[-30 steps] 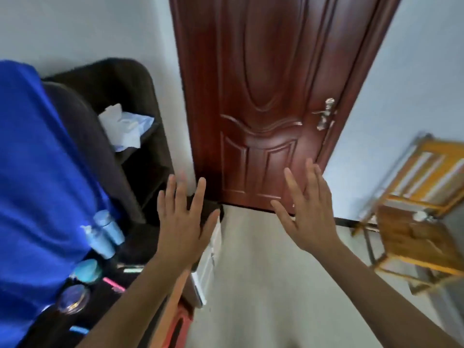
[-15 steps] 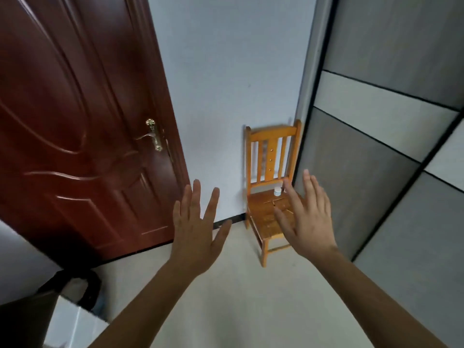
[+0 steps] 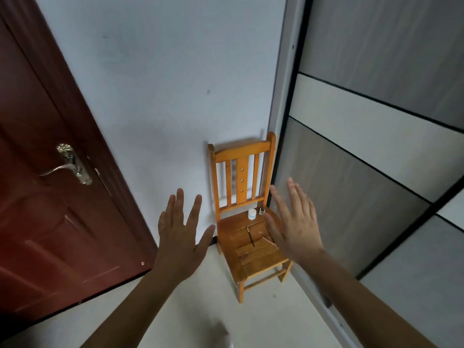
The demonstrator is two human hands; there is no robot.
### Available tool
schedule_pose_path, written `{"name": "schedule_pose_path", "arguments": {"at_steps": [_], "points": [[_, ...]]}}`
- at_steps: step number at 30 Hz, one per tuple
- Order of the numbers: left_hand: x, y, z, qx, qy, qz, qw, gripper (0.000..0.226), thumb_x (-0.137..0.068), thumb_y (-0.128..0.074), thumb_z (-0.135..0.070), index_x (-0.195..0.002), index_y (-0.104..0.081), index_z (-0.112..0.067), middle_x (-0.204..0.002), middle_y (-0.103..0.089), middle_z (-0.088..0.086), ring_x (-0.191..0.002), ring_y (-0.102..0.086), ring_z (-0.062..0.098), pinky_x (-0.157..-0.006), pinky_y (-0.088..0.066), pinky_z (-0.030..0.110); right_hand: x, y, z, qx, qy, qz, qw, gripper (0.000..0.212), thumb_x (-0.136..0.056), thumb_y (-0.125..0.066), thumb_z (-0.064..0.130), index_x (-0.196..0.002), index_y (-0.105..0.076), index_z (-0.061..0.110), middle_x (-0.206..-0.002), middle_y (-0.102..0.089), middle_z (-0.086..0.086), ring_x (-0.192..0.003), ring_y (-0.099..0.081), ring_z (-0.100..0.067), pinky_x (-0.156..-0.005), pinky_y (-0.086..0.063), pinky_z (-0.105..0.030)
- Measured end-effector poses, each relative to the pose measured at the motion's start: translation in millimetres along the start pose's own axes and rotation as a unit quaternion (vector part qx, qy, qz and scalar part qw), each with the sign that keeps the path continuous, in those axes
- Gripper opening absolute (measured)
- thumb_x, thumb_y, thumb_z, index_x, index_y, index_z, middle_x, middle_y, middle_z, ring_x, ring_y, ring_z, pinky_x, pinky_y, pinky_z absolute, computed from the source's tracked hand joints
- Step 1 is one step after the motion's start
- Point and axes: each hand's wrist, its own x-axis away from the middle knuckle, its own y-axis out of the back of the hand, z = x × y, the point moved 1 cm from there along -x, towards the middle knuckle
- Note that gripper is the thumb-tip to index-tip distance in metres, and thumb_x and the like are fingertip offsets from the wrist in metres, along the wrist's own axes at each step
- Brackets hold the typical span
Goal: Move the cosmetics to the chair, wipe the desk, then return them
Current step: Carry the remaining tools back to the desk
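Between the left hand (image 3: 179, 237) and the right hand (image 3: 292, 227) stands the wooden chair (image 3: 251, 249), its back against the white wall (image 3: 175, 96). Part of the seat is hidden behind the right hand. Both hands are raised and spread wide, fingers straight, holding nothing. Just left of the right thumb, at the back of the seat, sit two cosmetics: a small white jar (image 3: 252, 214) and, nearer the hand, a tiny bottle (image 3: 262, 210). Left of the left hand is a red-brown door (image 3: 50, 209); right of the right hand are grey sliding panels (image 3: 364, 172).
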Motion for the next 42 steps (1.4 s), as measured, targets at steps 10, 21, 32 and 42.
{"name": "schedule_pose_path", "arguments": {"at_steps": [10,21,32,42], "points": [[-215,-68,5,0.024,-0.062,0.017,0.998,0.074,-0.094,-0.036,-0.064,-0.157,-0.023,-0.025,-0.166,-0.008,0.008,-0.152,-0.011,0.032,-0.117,-0.019,0.057,-162,-23,-45,-0.008,-0.097,0.03,0.995,0.071,-0.093,0.004,0.071,-0.156,0.01,0.04,-0.168,0.01,-0.005,-0.155,0.006,-0.025,-0.123,0.0,-0.046],[-307,-153,-18,0.009,-0.026,0.049,0.998,0.073,-0.094,-0.027,-0.068,-0.154,-0.025,-0.027,-0.166,-0.008,0.007,-0.153,-0.009,0.03,-0.119,-0.018,0.056,-275,-72,-131,-0.041,-0.07,0.037,0.996,0.066,-0.099,-0.017,0.064,-0.158,-0.005,0.035,-0.167,-0.008,-0.011,-0.154,-0.01,-0.03,-0.122,-0.015,-0.051],[-342,-246,-42,-0.006,0.119,0.093,0.989,0.069,-0.097,-0.038,-0.061,-0.156,-0.02,-0.031,-0.167,0.003,0.001,-0.153,-0.004,0.029,-0.117,-0.018,0.06,-356,-165,-221,-0.057,0.025,0.055,0.997,0.065,-0.103,-0.026,0.059,-0.159,-0.012,0.03,-0.162,-0.023,-0.018,-0.149,-0.026,-0.036,-0.117,-0.027,-0.05],[-254,-435,5,0.032,0.225,0.215,0.95,0.066,-0.097,-0.033,-0.057,-0.156,-0.018,-0.031,-0.167,-0.003,0.0,-0.152,-0.011,0.033,-0.116,-0.022,0.062,-277,-379,-234,-0.097,-0.05,0.186,0.976,0.066,-0.098,-0.038,0.062,-0.152,-0.033,0.024,-0.16,-0.034,-0.013,-0.145,-0.037,-0.036,-0.113,-0.034,-0.051]]}}
